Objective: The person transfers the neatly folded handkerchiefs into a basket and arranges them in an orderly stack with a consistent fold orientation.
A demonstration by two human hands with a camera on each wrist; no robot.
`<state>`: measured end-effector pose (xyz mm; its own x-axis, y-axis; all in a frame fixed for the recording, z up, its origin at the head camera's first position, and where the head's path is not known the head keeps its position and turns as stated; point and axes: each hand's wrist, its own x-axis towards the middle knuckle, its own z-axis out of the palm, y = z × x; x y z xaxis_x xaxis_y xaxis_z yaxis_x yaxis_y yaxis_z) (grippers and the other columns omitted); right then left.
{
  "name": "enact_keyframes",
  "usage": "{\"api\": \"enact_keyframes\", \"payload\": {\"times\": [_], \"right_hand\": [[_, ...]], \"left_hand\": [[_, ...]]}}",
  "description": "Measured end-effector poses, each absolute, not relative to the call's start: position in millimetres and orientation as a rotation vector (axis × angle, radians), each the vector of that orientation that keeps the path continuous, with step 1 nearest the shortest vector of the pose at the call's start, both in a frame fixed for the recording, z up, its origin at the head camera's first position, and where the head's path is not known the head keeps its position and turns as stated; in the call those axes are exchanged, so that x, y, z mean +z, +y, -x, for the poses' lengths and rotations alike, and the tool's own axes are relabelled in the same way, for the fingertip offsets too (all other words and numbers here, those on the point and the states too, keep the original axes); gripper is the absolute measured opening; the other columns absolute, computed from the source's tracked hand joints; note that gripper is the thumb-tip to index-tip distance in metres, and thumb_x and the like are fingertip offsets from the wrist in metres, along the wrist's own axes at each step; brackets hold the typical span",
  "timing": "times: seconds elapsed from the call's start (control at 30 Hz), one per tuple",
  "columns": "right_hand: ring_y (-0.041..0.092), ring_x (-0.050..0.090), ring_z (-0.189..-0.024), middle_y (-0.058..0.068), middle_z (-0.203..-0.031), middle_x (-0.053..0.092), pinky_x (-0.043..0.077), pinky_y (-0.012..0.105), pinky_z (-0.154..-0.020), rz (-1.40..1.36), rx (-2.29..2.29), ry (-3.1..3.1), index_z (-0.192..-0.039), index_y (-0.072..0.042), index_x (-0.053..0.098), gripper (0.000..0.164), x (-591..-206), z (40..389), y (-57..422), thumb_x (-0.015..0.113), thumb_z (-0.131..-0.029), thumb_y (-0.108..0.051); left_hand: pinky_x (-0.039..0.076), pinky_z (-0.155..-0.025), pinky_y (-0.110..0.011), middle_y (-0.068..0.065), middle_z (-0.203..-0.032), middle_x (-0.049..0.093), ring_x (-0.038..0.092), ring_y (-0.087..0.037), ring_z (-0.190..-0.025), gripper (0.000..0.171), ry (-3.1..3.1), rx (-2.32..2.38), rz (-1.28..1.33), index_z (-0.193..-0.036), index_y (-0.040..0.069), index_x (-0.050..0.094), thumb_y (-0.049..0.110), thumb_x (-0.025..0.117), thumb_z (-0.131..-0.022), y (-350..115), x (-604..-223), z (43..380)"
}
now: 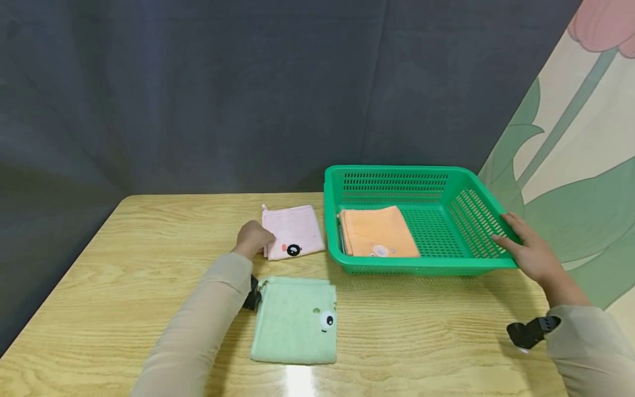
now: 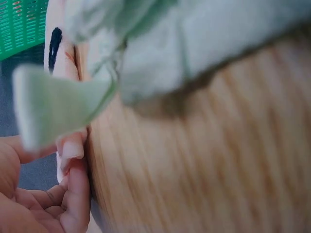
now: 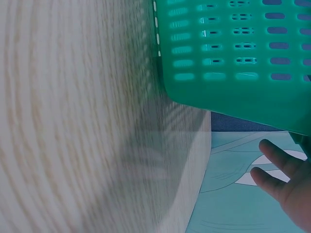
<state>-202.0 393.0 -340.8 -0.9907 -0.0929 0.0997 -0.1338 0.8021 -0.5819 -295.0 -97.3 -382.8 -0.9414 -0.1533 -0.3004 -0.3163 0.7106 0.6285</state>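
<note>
My left hand (image 1: 254,238) pinches the left edge of a folded pink towel (image 1: 297,223) with a black-and-white eye patch. In the left wrist view, the thumb and curled fingers (image 2: 75,187) meet at that towel's edge. A folded light green towel (image 1: 295,325) lies nearer on the table, below the left hand; its loop (image 2: 53,107) hangs blurred before the left wrist camera. My right hand (image 1: 533,251) holds the right rim of a green plastic basket (image 1: 412,266), thumb inside and fingers outside. Two of its fingers (image 3: 274,170) stretch out straight beside the basket.
A folded orange towel (image 1: 379,231) lies in the left part of the basket, over something dark at its left edge. The wooden table (image 1: 124,275) ends at a dark curtain (image 1: 223,99) behind. A flower-patterned wall covering (image 1: 585,143) rises on the right.
</note>
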Motion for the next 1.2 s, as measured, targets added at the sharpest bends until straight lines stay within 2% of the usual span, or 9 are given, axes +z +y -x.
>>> {"api": "enact_keyframes", "payload": {"times": [0.3, 0.57, 0.73, 0.87, 0.97, 1.03, 1.1, 1.2], "right_hand": [[0.048, -0.012, -0.119, 0.02, -0.139, -0.014, -0.001, 0.068, -0.082, -0.188, 0.913, -2.951, -0.137, -0.004, -0.003, 0.061, -340.8, 203.5, 397.5, 0.032, -0.094, -0.028], [0.048, -0.012, -0.119, 0.017, -0.139, -0.015, -0.002, 0.069, -0.082, -0.176, 0.913, -2.952, -0.138, -0.004, -0.002, 0.061, -342.1, 202.2, 397.5, 0.032, -0.094, -0.029], [0.047, -0.011, -0.119, 0.018, -0.14, -0.014, -0.001, 0.068, -0.082, -0.184, 0.912, -2.94, -0.137, -0.004, -0.001, 0.06, -343.7, 202.1, 397.7, 0.033, -0.094, -0.028], [0.046, -0.011, -0.12, 0.015, -0.14, -0.014, -0.001, 0.068, -0.082, -0.172, 0.923, -2.932, -0.138, -0.006, -0.001, 0.06, -346.0, 202.3, 399.0, 0.033, -0.094, -0.029], [0.046, -0.011, -0.12, 0.014, -0.141, -0.014, -0.001, 0.069, -0.082, -0.171, 0.931, -2.926, -0.138, -0.006, -0.001, 0.061, -346.1, 202.2, 398.9, 0.033, -0.094, -0.03], [0.047, -0.011, -0.12, 0.015, -0.14, -0.013, -0.002, 0.068, -0.082, -0.181, 0.932, -2.923, -0.138, -0.006, -0.001, 0.061, -345.4, 202.2, 398.2, 0.033, -0.094, -0.029], [0.047, -0.011, -0.12, 0.016, -0.14, -0.013, -0.002, 0.068, -0.082, -0.184, 0.934, -2.922, -0.138, -0.005, -0.001, 0.061, -344.5, 202.2, 397.2, 0.033, -0.094, -0.029], [0.047, -0.011, -0.12, 0.017, -0.14, -0.013, -0.002, 0.068, -0.082, -0.185, 0.935, -2.924, -0.138, -0.005, -0.001, 0.061, -343.5, 202.6, 395.9, 0.033, -0.094, -0.029]], "left_hand": [[0.037, -0.044, -0.024, -0.008, -0.066, 0.049, 0.044, -0.019, -0.053, 0.01, 2.686, 1.119, 0.393, -0.071, 0.0, 0.056, 0.01, 0.057, -0.071, -95.2, -383.7, 296.4], [0.041, -0.051, -0.027, -0.012, -0.078, 0.051, 0.047, -0.021, -0.063, 0.017, 2.641, 1.171, 0.394, -0.086, -0.004, 0.056, 0.01, 0.058, -0.075, -96.0, -382.8, 296.3], [0.04, -0.052, -0.026, -0.01, -0.08, 0.045, 0.044, -0.019, -0.063, 0.011, 2.53, 1.343, 0.393, -0.081, 0.001, 0.045, 0.003, 0.055, -0.079, -98.4, -384.3, 299.4], [0.037, -0.049, -0.025, -0.007, -0.071, 0.037, 0.04, -0.016, -0.056, 0.024, 2.445, 1.435, 0.398, -0.07, 0.006, 0.034, 0.001, 0.055, -0.081, -101.0, -386.1, 300.9], [0.036, -0.048, -0.024, -0.006, -0.067, 0.035, 0.038, -0.013, -0.052, 0.029, 2.412, 1.463, 0.412, -0.068, 0.008, 0.031, 0.001, 0.055, -0.082, -102.7, -385.6, 300.1], [0.038, -0.05, -0.024, -0.006, -0.071, 0.039, 0.041, -0.013, -0.053, 0.018, 2.388, 1.497, 0.414, -0.074, 0.005, 0.04, 0.0, 0.055, -0.082, -103.9, -384.4, 298.6], [0.04, -0.053, -0.025, -0.008, -0.08, 0.045, 0.043, -0.014, -0.058, 0.008, 2.357, 1.545, 0.412, -0.089, 0.002, 0.049, -0.001, 0.053, -0.083, -105.0, -383.1, 297.2], [0.043, -0.057, -0.026, -0.012, -0.098, 0.048, 0.047, -0.016, -0.067, 0.032, 2.327, 1.596, 0.405, -0.116, 0.001, 0.047, -0.001, 0.052, -0.084, -106.8, -381.7, 296.0]]}}
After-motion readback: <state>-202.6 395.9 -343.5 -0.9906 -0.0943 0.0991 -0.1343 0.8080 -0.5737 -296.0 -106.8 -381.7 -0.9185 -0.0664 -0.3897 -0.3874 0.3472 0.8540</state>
